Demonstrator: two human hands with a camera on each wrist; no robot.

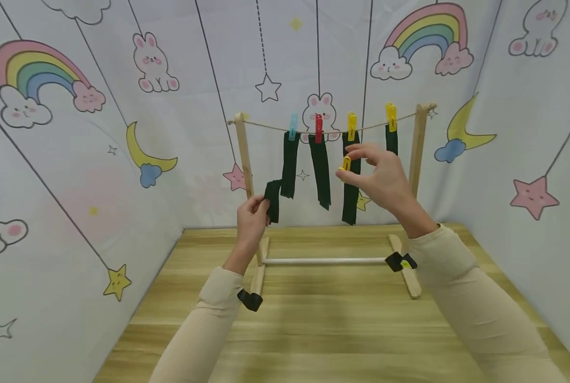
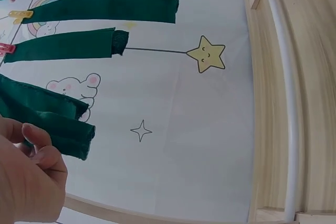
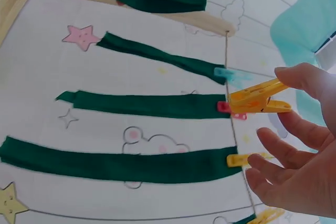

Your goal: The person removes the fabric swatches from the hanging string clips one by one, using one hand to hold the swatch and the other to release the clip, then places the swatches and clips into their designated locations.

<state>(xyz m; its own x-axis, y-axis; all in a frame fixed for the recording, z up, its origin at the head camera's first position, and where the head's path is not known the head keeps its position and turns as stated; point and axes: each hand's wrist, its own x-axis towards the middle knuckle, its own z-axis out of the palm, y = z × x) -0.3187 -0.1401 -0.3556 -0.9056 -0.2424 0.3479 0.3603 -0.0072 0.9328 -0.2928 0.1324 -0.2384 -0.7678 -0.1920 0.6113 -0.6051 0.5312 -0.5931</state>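
My left hand [image 1: 251,222] pinches a dark green cloth strip [image 1: 273,205] left of the hanging strips, below the rope. In the left wrist view this strip [image 2: 65,137] lies between thumb and fingers, its free end sticking out. My right hand [image 1: 387,181] pinches a yellow clothespin [image 3: 257,98] by its handles, in front of the rope. Dark green strips hang from the rope [image 1: 265,126]: one under a light blue clothespin [image 1: 292,126], one under a red clothespin [image 1: 319,128], and two under yellow clothespins [image 1: 352,126]. The right hand partly covers the rightmost strip [image 1: 391,141].
Two wooden posts [image 1: 243,154] carry the rope, joined low down by a white rod [image 1: 323,261]. The stand's feet [image 1: 411,282] rest on a wood-grain table [image 1: 313,330]. Behind is a white cloth backdrop [image 1: 193,133] printed with rabbits, stars and rainbows.
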